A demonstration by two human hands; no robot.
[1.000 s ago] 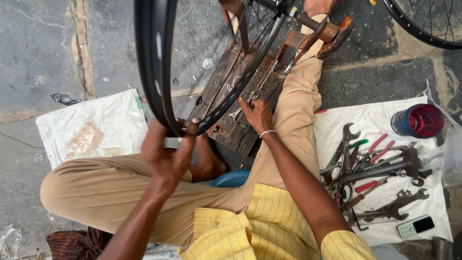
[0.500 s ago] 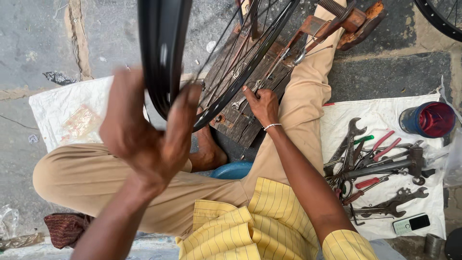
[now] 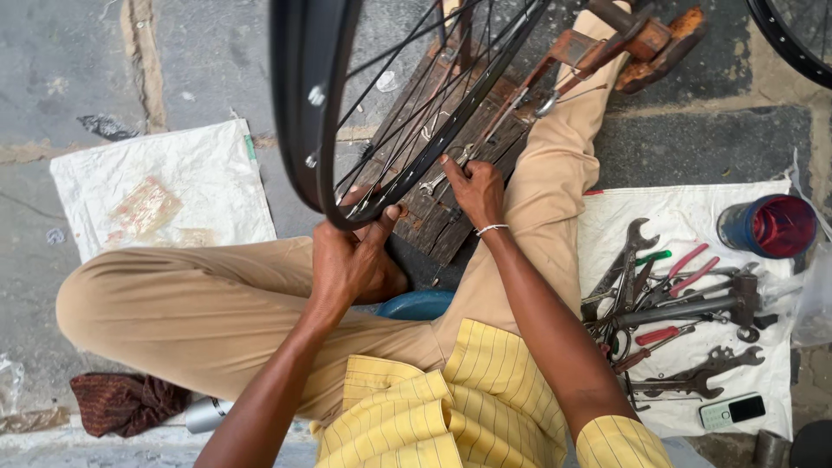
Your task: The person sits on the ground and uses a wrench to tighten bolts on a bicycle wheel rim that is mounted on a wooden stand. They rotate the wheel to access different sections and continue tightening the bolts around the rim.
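A black bicycle wheel rim point(image 3: 299, 113) with thin spokes stands upright in front of me, above a worn wooden board point(image 3: 433, 217). My left hand point(image 3: 351, 260) grips the rim's lower edge, fingers curled over it. My right hand point(image 3: 472, 186) is closed on a small metal tool at the spokes near the rim, just to the right. Both hands sit between my folded legs in tan trousers.
A white cloth point(image 3: 693, 217) on my right holds several wrenches and pliers point(image 3: 663, 308), a blue and red cup point(image 3: 767, 227) and a small phone point(image 3: 732, 411). A white sack point(image 3: 165, 186) lies at left, a dark red rag point(image 3: 121, 400) by my knee. Another wheel point(image 3: 797, 39) shows top right.
My left hand dropped from a raised position near the camera and now clasps the bottom of the rim. The right hand stays at the spokes.
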